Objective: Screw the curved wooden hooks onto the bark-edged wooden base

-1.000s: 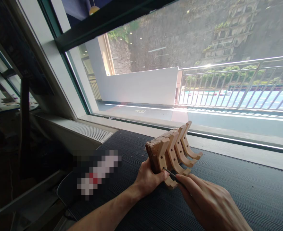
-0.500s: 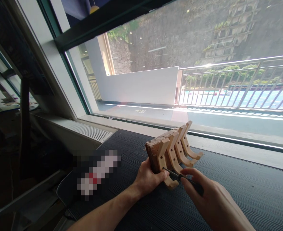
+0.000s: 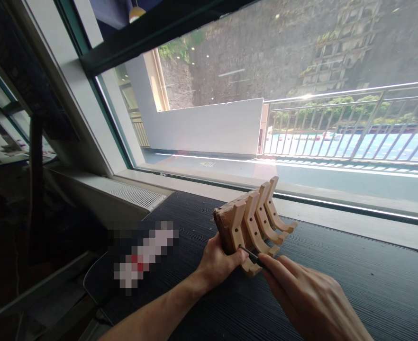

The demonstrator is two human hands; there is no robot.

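A brown wooden board (image 3: 224, 221) stands tilted on the dark table, with several pale curved wooden hooks (image 3: 253, 219) along its face. Each hook shows small dark holes. My left hand (image 3: 218, 261) grips the board's near end, its thumb lying against the nearest hook (image 3: 238, 222). In my right hand (image 3: 297, 284) is a screwdriver (image 3: 250, 254), fingers wrapped round its dark handle, which is mostly hidden. The shaft's tip meets the lower hole of the nearest hook, just above my left thumb. Whether a screw sits in that hole cannot be made out.
The dark ribbed table (image 3: 337, 279) reaches to a large window with a pale sill (image 3: 322, 218). A blurred-out pale and red item (image 3: 148, 255) lies on the table at left. A white vent grille (image 3: 123, 189) runs beside the table's far left corner.
My right hand has turned over around the screwdriver handle, so its back now faces up. The board and hooks have tipped slightly to the left. My left hand keeps its grip.
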